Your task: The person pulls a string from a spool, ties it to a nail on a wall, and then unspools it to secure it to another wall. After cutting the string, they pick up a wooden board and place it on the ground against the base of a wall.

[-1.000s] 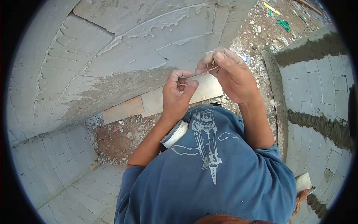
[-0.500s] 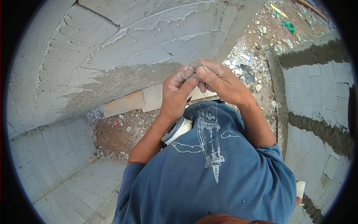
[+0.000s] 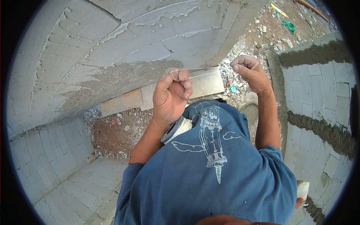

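A thin white string (image 3: 199,69) runs in two strands between my hands, in front of the grey wall. My left hand (image 3: 170,97) has its palm turned up and its fingers curled, with the string looped about the fingertips. Off to the right, my right hand (image 3: 253,75) pinches between thumb and forefinger at the other end; the strands fade against the pale rubble just short of it. A spool (image 3: 179,129) wound with white string rests against my shirt, beside my left wrist and partly covered by it.
A grey block wall (image 3: 135,48) with smeared mortar rises close on the left. Another block wall (image 3: 315,90) with dark mortar bands stands on the right. Pale boards (image 3: 204,86) lie along the wall's foot. Rubble (image 3: 262,33), green scraps and a yellow strip (image 3: 279,10) cover the ground.
My hands were together, fingering the string; now they are apart, the right moved rightward and the left slightly left and down. The string is now stretched out between them.
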A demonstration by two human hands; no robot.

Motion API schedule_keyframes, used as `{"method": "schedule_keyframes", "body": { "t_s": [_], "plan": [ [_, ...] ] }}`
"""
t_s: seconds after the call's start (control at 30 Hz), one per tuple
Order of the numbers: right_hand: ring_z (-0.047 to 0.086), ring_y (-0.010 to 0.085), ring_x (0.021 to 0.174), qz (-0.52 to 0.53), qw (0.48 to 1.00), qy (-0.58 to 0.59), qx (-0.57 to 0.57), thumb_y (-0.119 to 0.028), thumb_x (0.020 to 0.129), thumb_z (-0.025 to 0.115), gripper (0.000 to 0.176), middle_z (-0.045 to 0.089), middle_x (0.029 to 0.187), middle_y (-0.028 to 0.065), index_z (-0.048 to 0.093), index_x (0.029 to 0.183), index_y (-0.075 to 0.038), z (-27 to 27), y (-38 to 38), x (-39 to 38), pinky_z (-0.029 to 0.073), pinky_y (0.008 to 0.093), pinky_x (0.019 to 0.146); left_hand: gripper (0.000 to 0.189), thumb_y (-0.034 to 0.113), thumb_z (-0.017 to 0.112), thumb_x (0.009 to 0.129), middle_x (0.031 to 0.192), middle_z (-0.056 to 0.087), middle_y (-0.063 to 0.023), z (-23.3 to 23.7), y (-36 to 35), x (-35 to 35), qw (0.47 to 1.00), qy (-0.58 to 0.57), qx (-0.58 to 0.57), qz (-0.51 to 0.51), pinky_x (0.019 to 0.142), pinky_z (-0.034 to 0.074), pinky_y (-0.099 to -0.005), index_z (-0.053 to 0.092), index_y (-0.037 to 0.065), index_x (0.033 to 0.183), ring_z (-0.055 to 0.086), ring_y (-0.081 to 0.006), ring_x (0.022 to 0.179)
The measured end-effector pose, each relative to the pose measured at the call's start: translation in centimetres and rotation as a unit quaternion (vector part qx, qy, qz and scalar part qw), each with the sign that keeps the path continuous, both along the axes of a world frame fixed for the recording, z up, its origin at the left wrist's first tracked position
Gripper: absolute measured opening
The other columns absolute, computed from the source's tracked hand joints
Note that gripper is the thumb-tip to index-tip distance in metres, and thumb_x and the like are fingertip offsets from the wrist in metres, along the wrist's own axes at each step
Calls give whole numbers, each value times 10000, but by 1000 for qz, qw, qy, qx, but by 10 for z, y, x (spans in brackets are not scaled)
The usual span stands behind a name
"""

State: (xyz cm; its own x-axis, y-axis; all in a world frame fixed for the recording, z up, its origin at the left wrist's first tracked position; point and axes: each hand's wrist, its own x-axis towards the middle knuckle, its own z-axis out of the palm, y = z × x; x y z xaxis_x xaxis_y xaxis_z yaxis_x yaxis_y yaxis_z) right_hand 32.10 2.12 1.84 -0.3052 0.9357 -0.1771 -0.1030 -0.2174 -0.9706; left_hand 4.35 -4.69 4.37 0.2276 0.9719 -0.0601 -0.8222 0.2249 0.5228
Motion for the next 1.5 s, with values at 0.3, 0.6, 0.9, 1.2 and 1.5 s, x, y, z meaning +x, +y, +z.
{"method": "schedule_keyframes", "body": {
  "t_s": [0.3, 0.6, 0.9, 1.2, 1.5],
  "plan": [
    [449, 26, 651, -73, 992, -100, -30, -262, 858, 777, 210, 586, 725, -70, 725, 893, -61, -28, -4, 49, 340, 214, 582, 154, 295, 532, 1022, 841, 479, 27, 2, 0, 1, 998, 62, -29, 9, 549, 369, -221, 567, 145, 1008, 426, -72, 657],
    [456, 26, 695, -172, 962, -204, 60, -239, 911, 733, 196, 579, 766, -73, 710, 913, -44, -56, -11, 86, 361, 220, 617, 145, 271, 571, 1018, 680, 371, 75, 6, -1, -11, 988, 146, -12, 39, 461, 263, -221, 582, 133, 975, 295, -43, 527],
    [538, 55, 696, -214, 886, -408, 46, -247, 884, 751, 248, 656, 778, -31, 736, 941, -6, -116, -24, 128, 443, 231, 658, 151, 268, 571, 1028, 794, 548, 11, 5, 3, -6, 986, 137, -45, 86, 505, 384, -217, 573, 125, 979, 500, -67, 624],
    [607, 164, 674, -263, 815, -517, -1, -334, 852, 742, 307, 683, 744, 74, 745, 954, -44, -167, -50, 149, 495, 326, 691, 119, 232, 577, 1024, 802, 575, -6, -3, -4, -14, 977, 157, -24, 139, 526, 439, -207, 574, 114, 1004, 536, -70, 653],
    [699, 318, 801, -199, 753, -625, -54, -416, 823, 728, 385, 728, 836, 155, 744, 972, -62, -219, -68, 162, 515, 423, 754, 110, 212, 580, 1021, 808, 586, -12, -1, -12, -19, 968, 194, -3, 161, 544, 451, -204, 577, 103, 1031, 549, -71, 671]
  ]
}}
